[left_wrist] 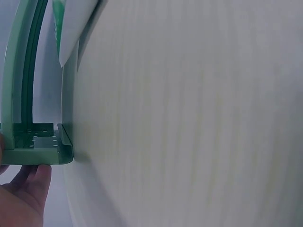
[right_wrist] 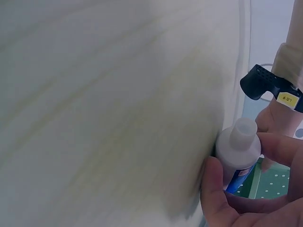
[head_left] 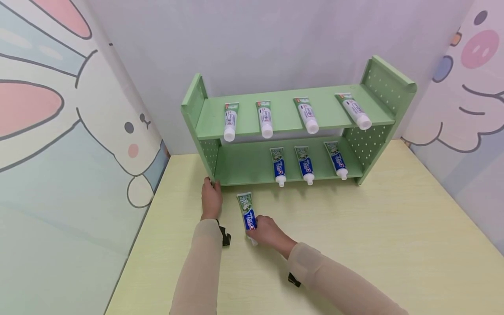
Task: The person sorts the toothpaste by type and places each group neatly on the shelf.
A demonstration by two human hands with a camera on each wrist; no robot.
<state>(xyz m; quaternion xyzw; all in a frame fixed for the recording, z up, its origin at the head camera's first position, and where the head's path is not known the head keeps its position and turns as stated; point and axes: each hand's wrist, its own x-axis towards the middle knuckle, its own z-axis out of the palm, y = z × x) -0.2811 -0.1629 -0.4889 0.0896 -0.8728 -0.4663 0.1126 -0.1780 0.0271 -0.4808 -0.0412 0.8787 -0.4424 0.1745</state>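
My right hand [head_left: 269, 232] pinches a blue, green and white toothpaste tube [head_left: 246, 210] near its cap end, in front of the shelf. The right wrist view shows thumb and fingers on either side of the tube's white cap end [right_wrist: 236, 146]. At the lower left corner of the green two-tier shelf [head_left: 244, 168], my left hand [head_left: 211, 201] grips the front edge of the side panel. Fingers of the left hand [left_wrist: 26, 196] touch that panel in the left wrist view, partly cut off by the frame.
Several white-and-green tubes [head_left: 264, 118] lie in a row on the upper tier, caps forward. Three blue-and-green tubes [head_left: 304, 164] lie on the lower tier, toward the right. The shelf stands on a pale wooden table [head_left: 393, 227] against a wall, between cartoon-printed panels [head_left: 106, 109].
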